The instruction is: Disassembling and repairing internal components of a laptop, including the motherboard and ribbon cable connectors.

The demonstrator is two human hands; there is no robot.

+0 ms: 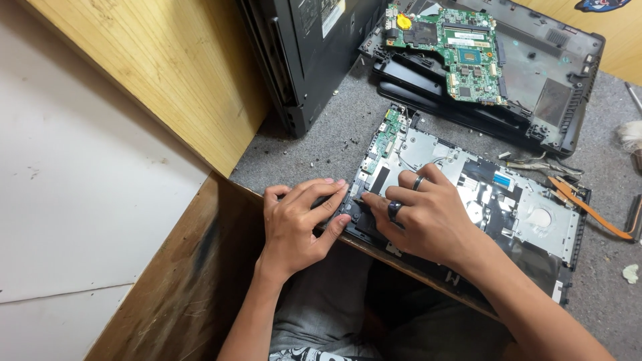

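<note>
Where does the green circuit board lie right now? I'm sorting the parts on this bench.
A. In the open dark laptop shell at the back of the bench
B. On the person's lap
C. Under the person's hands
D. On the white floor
A: the green circuit board sits inside the open dark laptop shell at the far side, well apart from the left hand and right hand.
</note>
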